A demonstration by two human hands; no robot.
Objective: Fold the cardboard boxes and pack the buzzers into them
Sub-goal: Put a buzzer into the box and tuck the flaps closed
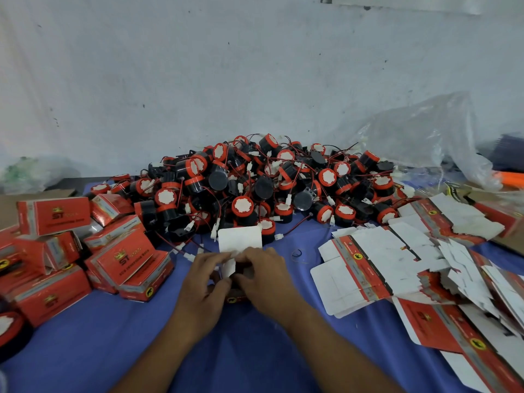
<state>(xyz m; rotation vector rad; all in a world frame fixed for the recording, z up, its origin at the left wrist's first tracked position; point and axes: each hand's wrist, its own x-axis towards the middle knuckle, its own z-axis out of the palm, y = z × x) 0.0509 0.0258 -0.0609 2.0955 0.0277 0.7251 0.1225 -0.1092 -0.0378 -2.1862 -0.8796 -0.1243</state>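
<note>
At the centre of the table my left hand (204,282) and my right hand (265,275) both grip a small red cardboard box (236,297). Its white lid flap (240,239) stands up behind my fingers, and a small white side flap sits between my thumbs. Most of the box is hidden under my hands. Behind it lies a big heap of black buzzers (266,182) with red caps and red wires. Flat unfolded box blanks (402,268) lie spread on the right.
Several folded red boxes (85,251) are piled at the left. A blue cloth (255,350) covers the table. A crumpled clear plastic bag (425,137) lies at the back right against the white wall. One buzzer (11,324) sits at the left edge.
</note>
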